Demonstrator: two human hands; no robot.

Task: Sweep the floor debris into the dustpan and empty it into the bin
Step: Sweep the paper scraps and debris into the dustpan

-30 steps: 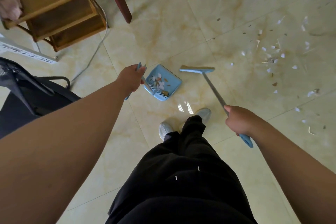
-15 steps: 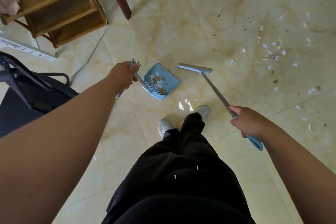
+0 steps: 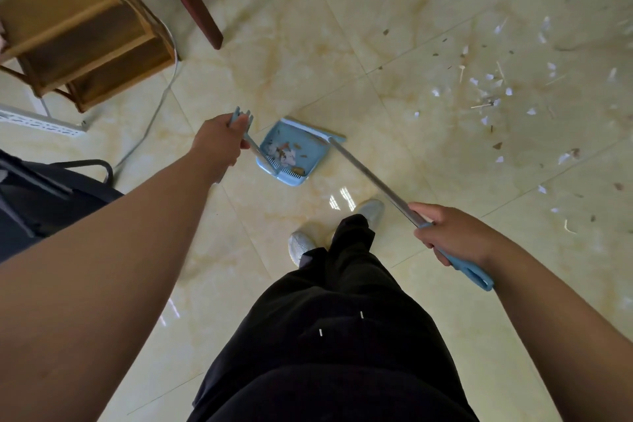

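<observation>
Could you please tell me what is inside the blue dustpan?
The dustpan holds white paper scraps and brown bits, heaped toward its toothed rear wall. The broom head lies across its mouth, hiding the front lip.

You wear loose black trousers with two small white flecks, and pale grey sneakers; your forearms are bare.

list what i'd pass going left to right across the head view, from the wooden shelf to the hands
wooden shelf → left hand → dustpan → right hand; the broom is left out, since it stretches from the dustpan to the right hand
</observation>
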